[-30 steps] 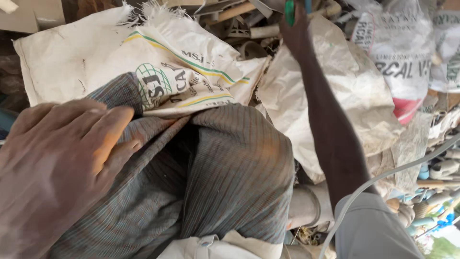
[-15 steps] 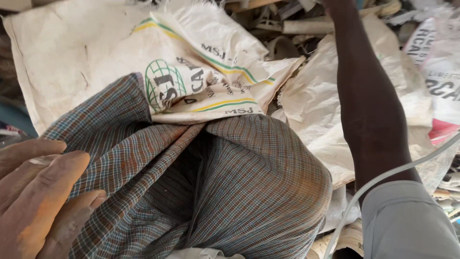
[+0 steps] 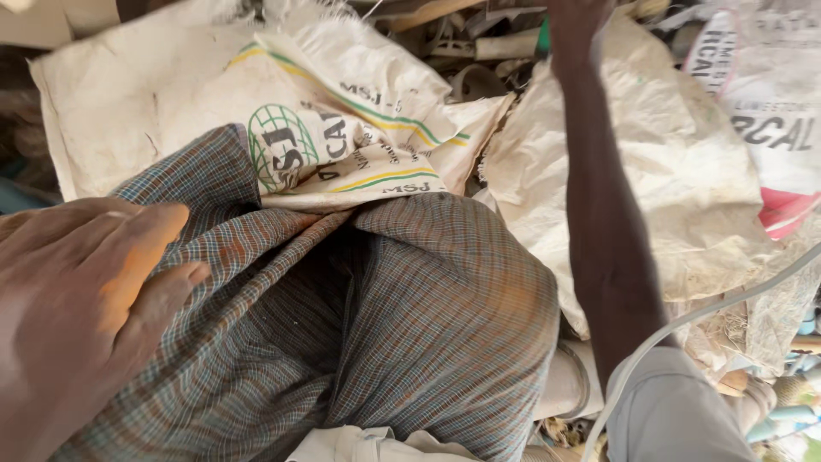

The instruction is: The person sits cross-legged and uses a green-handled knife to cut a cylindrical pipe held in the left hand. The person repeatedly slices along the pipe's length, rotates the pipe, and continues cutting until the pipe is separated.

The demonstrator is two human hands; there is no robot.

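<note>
Checked cloth [image 3: 410, 342] is pressed flat by left hand [image 3: 77, 316]; right hand [image 3: 581, 26] reached far up into sacks [image 3: 650, 171], grip can't be told.

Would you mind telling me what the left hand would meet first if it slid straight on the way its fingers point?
The left hand lies flat on the checked cloth, fingers pointing up and right. Straight on, it would probably cross more cloth, then meet the white woven sack; depth is unclear.

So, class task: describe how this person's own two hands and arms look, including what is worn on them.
Both hands are bare, with no gloves; no rings or watch show. The left hand fills the lower left corner with broad fingers, its arm out of view. The right hand is cut off by the top edge; its forearm is bare up to a short pale grey sleeve.
</note>
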